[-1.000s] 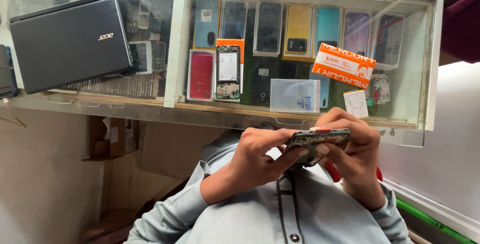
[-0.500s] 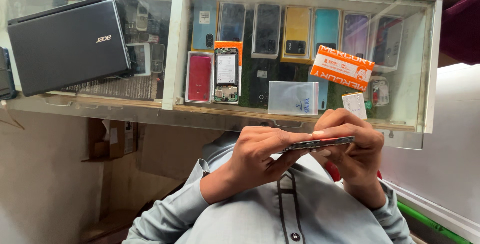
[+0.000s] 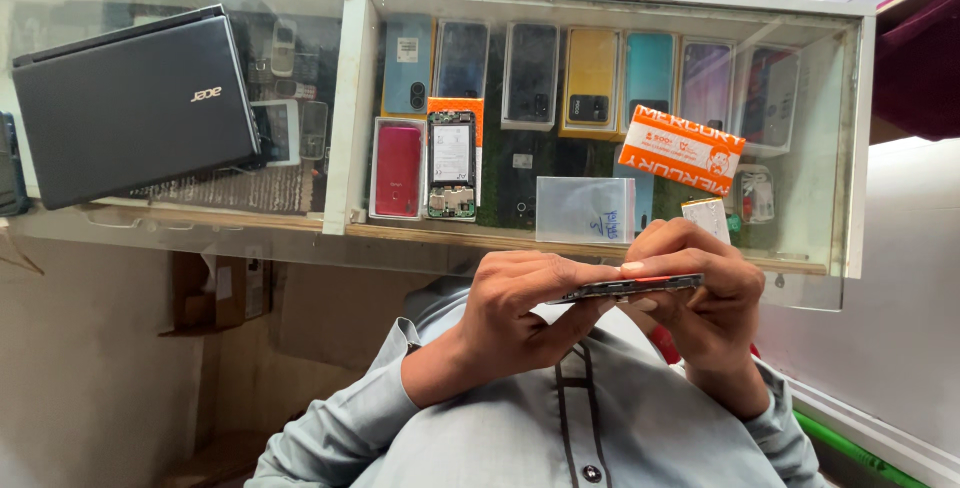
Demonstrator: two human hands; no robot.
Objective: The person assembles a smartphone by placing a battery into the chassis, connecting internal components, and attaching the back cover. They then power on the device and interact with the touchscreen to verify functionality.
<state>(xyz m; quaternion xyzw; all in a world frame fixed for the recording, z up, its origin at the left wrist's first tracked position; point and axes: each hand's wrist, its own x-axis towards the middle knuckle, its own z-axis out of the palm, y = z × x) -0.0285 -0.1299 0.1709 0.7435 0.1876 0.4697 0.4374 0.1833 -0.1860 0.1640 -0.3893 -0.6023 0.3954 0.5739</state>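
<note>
Both hands meet just right of the frame's centre, above the lap of a pale grey shirt (image 3: pixel 600 438), and between them is a slim phone (image 3: pixel 625 288) held up off the tabletop and turned edge-on to the camera. The left hand (image 3: pixel 520 308) comes in from the lower left, its grip closed on the phone's near end with the fingers curled under and the thumb lying along the top edge. The right hand (image 3: pixel 710 298) is wrapped over the far end, also closed on it.

The phone shows only as a thin dark sliver with a streak of orange-red along its upper side. From this angle I cannot tell whether that streak is a case, a back cover or a seam being parted. No tool is in either hand, and nothing has visibly come away from the phone. As far as the view shows, it is in one piece and the work on it is at the handling stage.

Behind the hands runs a white-framed, glass-topped tabletop (image 3: pixel 350 118) with a display space beneath.
- A closed black laptop (image 3: pixel 130 108) is at upper left.
- A row of phones stands along the top, a yellow phone (image 3: pixel 591 83) among them.
- Below the row are a red phone (image 3: pixel 398 170) and an opened handset (image 3: pixel 451 165) with its board and battery bare (the only one visibly taken apart).
- An orange packet (image 3: pixel 680 150) lies at the right, above the hands.
- A clear plastic sleeve (image 3: pixel 585 210) sits near the fingertips.
</note>
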